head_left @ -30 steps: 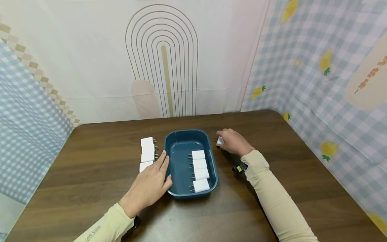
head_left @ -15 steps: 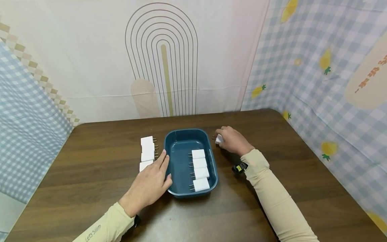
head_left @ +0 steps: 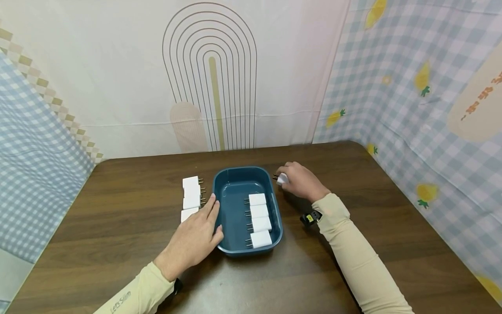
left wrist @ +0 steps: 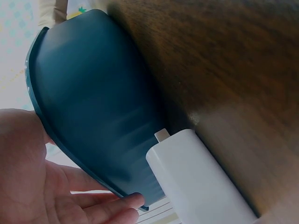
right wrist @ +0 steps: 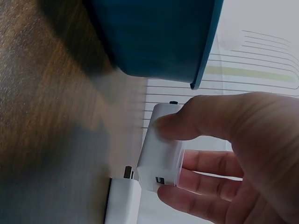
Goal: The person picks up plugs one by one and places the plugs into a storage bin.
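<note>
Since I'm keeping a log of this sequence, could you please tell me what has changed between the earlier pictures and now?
The right hand has shifted the white plug it holds slightly left, toward the blue bin. No new grip or release shows. The left hand at the bin's edge, the four plugs inside and the row outside stayed put.

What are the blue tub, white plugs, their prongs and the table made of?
Blue tub: probably plastic; smooth, with a glossy inside and thin rim.
White plugs: likely hard plastic; smooth, with rounded edges.
Prongs: probably metal; one looks shiny close up.
Table: wood or a wood-look surface; brown grain and soft sheen show; I can't tell which.
</note>
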`<state>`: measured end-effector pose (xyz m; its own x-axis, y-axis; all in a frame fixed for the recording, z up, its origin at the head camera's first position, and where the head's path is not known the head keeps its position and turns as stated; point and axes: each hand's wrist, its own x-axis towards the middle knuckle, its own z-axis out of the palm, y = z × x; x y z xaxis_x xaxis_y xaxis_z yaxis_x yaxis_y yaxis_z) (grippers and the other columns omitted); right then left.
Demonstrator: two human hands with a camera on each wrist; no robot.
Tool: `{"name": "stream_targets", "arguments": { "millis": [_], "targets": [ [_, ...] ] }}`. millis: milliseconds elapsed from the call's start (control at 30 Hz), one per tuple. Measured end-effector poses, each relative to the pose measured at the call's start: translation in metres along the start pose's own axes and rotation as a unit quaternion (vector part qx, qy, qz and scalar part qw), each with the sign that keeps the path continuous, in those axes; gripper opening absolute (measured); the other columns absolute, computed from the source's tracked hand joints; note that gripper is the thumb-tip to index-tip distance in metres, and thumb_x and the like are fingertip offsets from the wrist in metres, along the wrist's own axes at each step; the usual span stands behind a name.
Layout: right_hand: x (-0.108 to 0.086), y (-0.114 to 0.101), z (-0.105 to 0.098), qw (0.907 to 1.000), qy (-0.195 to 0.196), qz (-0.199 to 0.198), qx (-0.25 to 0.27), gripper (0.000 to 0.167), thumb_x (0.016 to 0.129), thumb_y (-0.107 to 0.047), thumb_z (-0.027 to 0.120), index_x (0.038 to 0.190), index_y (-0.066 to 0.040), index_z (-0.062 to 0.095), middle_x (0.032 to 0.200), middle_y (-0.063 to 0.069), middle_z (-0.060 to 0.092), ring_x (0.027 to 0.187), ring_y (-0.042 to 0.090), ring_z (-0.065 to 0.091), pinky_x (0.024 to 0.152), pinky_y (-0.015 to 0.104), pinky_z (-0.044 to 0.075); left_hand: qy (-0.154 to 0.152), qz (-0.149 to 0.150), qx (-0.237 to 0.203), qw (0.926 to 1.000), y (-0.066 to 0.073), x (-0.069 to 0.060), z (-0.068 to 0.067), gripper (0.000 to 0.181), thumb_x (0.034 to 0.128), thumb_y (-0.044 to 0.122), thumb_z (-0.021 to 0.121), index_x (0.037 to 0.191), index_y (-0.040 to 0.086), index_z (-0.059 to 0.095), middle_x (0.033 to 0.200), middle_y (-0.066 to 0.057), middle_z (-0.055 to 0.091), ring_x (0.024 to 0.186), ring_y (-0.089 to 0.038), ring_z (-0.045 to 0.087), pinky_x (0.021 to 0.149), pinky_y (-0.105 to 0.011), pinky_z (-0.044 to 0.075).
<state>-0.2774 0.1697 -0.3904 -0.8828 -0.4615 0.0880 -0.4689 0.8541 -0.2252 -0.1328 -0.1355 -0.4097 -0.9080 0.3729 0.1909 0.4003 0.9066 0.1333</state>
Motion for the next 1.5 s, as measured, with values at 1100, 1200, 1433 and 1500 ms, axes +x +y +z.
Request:
{"name": "stream_targets", "arguments": {
  "millis": [1100,1200,1433,1500],
  "targets": [
    [-0.001,-0.017,-0.012,0.9986,0.051,-0.001,0.012,0.034,0.089,-0.015,0.073,0.122,-0.006,0.071,0.117,0.014,0.068,0.102,0.027,0.061,0.09,0.045,0.058,-0.006,-0.003,-0.007,0.9999,0.0,0.0,0.0,0.064,0.0977,0.031,0.057,0.148,-0.006,0.045,0.161,-0.022,0.036,0.129,-0.038,0.06,0.107,-0.048,0.049],
    [-0.001,-0.017,-0.013,0.998,0.062,-0.006,0.008,0.034,0.089,-0.014,0.073,0.121,-0.005,0.072,0.115,0.014,0.068,0.101,0.028,0.062,0.089,0.045,0.058,-0.006,-0.003,-0.007,1.0,0.0,0.0,0.0,0.064,0.0977,0.031,0.057,0.149,-0.006,0.045,0.161,-0.022,0.036,0.128,-0.038,0.061,0.107,-0.048,0.05],
    [-0.001,-0.02,-0.015,0.997,0.076,-0.011,0.011,0.034,0.089,-0.014,0.074,0.122,-0.006,0.071,0.116,0.013,0.068,0.102,0.026,0.061,0.09,0.043,0.058,-0.005,-0.004,-0.009,0.9999,0.001,0.0,0.0,0.064,0.0979,0.03,0.058,0.149,-0.006,0.045,0.162,-0.021,0.036,0.124,-0.038,0.063,0.105,-0.048,0.05],
    [-0.001,-0.021,-0.016,0.9965,0.081,-0.016,0.012,0.034,0.089,-0.014,0.074,0.122,-0.006,0.071,0.116,0.012,0.068,0.102,0.026,0.06,0.09,0.043,0.058,-0.006,-0.004,-0.009,0.9999,0.001,0.0,0.0,0.064,0.098,0.03,0.058,0.149,-0.006,0.044,0.162,-0.022,0.036,0.124,-0.038,0.063,0.105,-0.048,0.05]
  ]
}}
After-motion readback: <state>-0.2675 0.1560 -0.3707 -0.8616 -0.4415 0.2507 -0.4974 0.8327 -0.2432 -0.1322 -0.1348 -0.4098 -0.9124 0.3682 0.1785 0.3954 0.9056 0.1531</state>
